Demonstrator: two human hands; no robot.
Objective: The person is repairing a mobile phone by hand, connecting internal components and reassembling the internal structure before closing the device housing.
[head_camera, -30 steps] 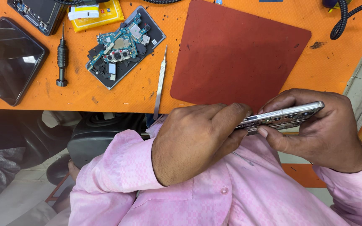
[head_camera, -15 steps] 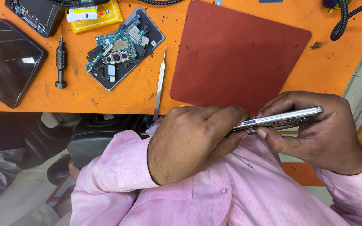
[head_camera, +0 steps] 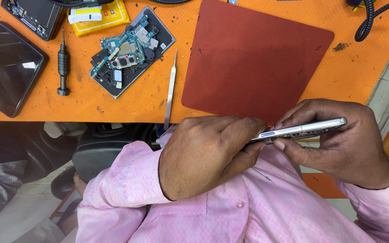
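Observation:
A thin silver phone frame (head_camera: 309,129) is seen edge-on, held close to my chest below the orange bench (head_camera: 347,72). My right hand (head_camera: 343,144) wraps around its right end, fingers curled over the top edge and thumb underneath. My left hand (head_camera: 208,153) closes on the frame's left end, fingertips pinching the edge; whether a small tool sits in those fingers is hidden. Both sleeves are pink.
A dark red mat (head_camera: 253,58) lies on the bench. Left of it rest metal tweezers (head_camera: 171,90), a tray with circuit boards (head_camera: 129,49), a black screwdriver (head_camera: 63,60), a dark phone panel (head_camera: 7,69) and a yellow pack (head_camera: 97,15). A black braided cable (head_camera: 374,18) curls top right.
Both hands with the phone frame have shifted very slightly; the grip is unchanged. Bench items have not moved.

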